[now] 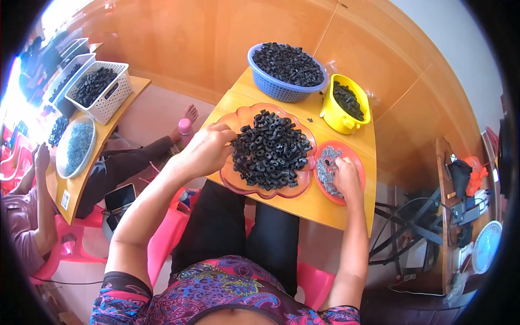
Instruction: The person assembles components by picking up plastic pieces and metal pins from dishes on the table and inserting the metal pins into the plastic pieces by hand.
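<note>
While the half-curled left hand (pixel 213 145) reaches black parts (pixel 273 151), the right hand (pixel 347 176) pinches over the plate (pixel 353 154); whether either holds anything is unclear.

Lettering check: we can read no words, numbers or signs. We note one small white sticker (pixel 65 199) on the left counter (pixel 77 187); its marks are too small to make out.

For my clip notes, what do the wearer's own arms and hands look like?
The left hand and right hand are ungloved, with no wristwear visible. The short left sleeve is dark-edged with a blue-and-pink print; the right sleeve looks similarly printed.
</note>
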Demonstrator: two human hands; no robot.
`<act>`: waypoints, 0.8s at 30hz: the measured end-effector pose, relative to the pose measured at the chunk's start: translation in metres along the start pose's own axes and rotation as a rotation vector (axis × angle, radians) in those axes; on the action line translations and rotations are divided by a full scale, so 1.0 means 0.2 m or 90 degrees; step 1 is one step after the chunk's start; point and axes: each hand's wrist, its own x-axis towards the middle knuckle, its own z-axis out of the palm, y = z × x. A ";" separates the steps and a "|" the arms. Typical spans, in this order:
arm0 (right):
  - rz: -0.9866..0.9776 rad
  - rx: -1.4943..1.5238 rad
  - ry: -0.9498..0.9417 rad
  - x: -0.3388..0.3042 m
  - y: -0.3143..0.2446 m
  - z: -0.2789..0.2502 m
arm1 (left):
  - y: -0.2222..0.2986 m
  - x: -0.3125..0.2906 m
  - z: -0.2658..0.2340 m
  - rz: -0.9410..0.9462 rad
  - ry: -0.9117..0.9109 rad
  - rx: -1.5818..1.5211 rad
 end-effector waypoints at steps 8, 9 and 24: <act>-0.026 0.093 0.084 -0.10 -0.05 -0.06 | -0.19 0.26 0.26 0.029 -0.090 0.076; -0.015 0.121 0.128 -0.10 -0.06 -0.07 | -0.19 0.30 0.27 -0.022 -0.125 0.133; 0.122 0.339 0.076 -0.16 0.01 -0.03 | -0.15 0.35 0.42 -0.134 -0.253 0.222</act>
